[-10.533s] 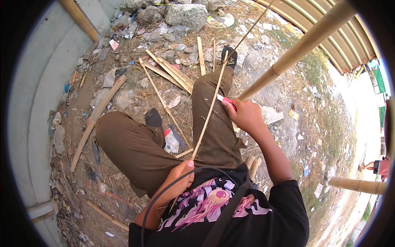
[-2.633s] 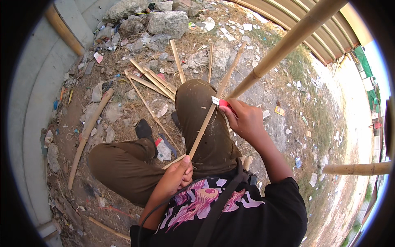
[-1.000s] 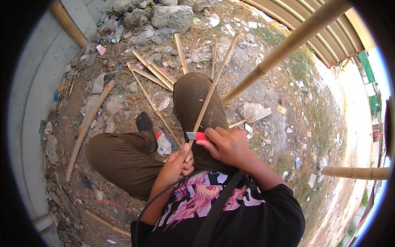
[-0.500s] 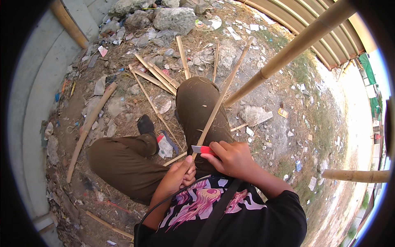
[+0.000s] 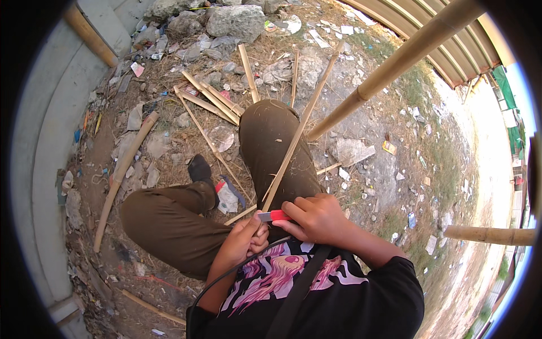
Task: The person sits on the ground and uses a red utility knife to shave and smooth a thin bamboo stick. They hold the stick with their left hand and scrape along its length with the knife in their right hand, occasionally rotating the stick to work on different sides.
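Head view shows the person sitting on littered ground (image 5: 395, 130), brown trousers (image 5: 271, 141) over both legs, the right knee raised in the middle. Compared with ten seconds before, the right hand (image 5: 319, 217) has come back down the bamboo strip (image 5: 293, 147): then it was far out along the strip, past the knee, and now it sits close to the body, just beside the left hand (image 5: 245, 240). Half a second ago the two hands were already almost in this same place, so very little has changed since then.

The thick bamboo pole (image 5: 395, 68) crosses the upper right, well apart from the hands. The strip runs from the hands upward over the right knee toward the rocks (image 5: 237, 20). Its lower end is closed inside the left hand, whose fingers are curled tightly around it. The right hand is closed on a small knife with a red handle (image 5: 274, 216), fingers wrapped over it; the knife's grey tip points left and touches the strip just above the left hand. More cut strips (image 5: 212, 101) lie on the ground beyond the knee.
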### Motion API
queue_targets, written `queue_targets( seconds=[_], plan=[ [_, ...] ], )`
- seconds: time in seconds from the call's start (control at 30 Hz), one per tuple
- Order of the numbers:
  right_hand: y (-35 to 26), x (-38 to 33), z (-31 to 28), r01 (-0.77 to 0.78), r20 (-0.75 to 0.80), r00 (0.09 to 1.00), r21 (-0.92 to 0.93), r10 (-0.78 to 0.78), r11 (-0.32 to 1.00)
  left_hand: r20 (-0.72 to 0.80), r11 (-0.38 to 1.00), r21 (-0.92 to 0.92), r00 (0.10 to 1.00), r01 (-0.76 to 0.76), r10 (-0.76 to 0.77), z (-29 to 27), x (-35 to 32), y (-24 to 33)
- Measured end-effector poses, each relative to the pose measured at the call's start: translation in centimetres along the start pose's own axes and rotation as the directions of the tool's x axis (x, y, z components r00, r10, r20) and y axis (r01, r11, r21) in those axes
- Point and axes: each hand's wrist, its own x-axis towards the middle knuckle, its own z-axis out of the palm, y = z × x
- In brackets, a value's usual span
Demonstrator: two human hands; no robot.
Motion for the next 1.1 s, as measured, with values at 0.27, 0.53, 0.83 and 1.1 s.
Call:
queue_targets(
  seconds=[0.27, 0.53, 0.83, 1.1],
  plan=[
    [2.0, 2.4, -0.6, -0.057, -0.105, 0.994, -0.125, 0.044, 0.990, -0.044, 1.000, -0.013, 0.999, 0.003, -0.003, 0.4, 0.2, 0.6],
    [5.9, 6.5, -0.2, -0.106, -0.350, 0.936, -0.206, 0.028, 0.973, -0.060, 0.995, -0.069, 0.996, -0.069, 0.065, 0.0, -0.1, 0.9],
    [13.6, 7.2, -3.2, -0.608, -0.551, 0.658, 0.012, 0.512, 0.794, -0.008, 0.993, 0.115, 1.000, 0.023, -0.022, 0.5, -1.0, -0.3],
    [7.9, 4.3, -0.8, -0.351, -0.363, 0.871, 0.012, 0.332, 0.936, -0.020, 0.991, 0.131, 1.000, 0.001, 0.002, 0.5, -0.7, 0.1]
  ],
)
